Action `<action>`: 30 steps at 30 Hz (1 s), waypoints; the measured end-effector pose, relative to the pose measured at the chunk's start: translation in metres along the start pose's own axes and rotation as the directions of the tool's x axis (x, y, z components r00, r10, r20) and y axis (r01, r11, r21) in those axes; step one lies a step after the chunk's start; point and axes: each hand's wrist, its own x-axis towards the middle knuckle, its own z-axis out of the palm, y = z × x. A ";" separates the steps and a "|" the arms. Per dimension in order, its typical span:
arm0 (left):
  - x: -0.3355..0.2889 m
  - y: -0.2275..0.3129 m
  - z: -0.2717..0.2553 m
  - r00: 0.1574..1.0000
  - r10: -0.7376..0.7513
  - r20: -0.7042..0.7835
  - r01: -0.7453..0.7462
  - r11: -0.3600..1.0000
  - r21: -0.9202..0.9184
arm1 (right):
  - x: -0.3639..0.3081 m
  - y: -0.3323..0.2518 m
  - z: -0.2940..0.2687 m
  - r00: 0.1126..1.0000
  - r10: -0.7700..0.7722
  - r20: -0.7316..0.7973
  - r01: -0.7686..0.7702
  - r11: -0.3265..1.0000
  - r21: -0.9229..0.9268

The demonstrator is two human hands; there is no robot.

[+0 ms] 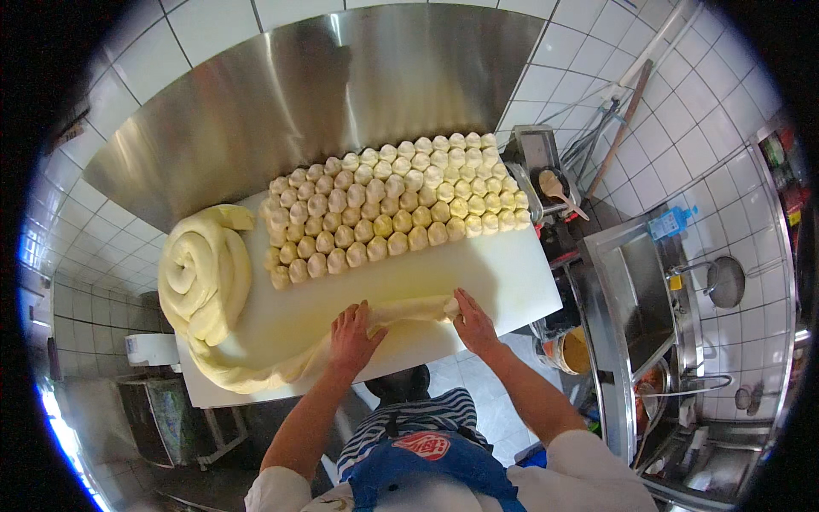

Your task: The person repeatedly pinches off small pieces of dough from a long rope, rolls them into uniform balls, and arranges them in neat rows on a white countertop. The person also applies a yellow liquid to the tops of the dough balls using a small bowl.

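A long pale dough rope (410, 310) lies along the near side of the white work board (520, 286). Its left part runs back into a thick dough coil (205, 275) at the board's left end. My left hand (352, 334) is closed over the rope, fingers across its top and thumb on the near side. At the rope's right end, my right hand (474, 322) grips the dough tip with bent fingers. Beyond both hands, many round dough pieces (375, 218) sit close together in rows. My palms hide parts of the rope.
A steel splash sheet (341, 85) rises behind the board. To the right stand a metal container with a wooden spoon (559, 189), a steel sink (627, 307), a blue bottle (672, 224) and a bucket (570, 352). A white round container (153, 349) is at the left.
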 end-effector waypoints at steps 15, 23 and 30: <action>0.044 -0.021 0.020 0.997 0.071 0.029 -0.074 0.990 0.120 | 0.054 -0.016 0.084 0.984 0.070 -0.162 -0.110 0.961 -0.252; 0.067 -0.023 0.020 1.000 -0.001 -0.014 0.000 1.000 -0.010 | 0.103 0.009 0.084 0.996 -0.070 -0.063 0.055 0.976 -0.211; 0.003 -0.002 0.023 0.994 -0.018 0.106 0.020 1.000 -0.012 | 0.101 0.004 0.052 0.953 0.170 0.250 -0.133 0.978 -0.158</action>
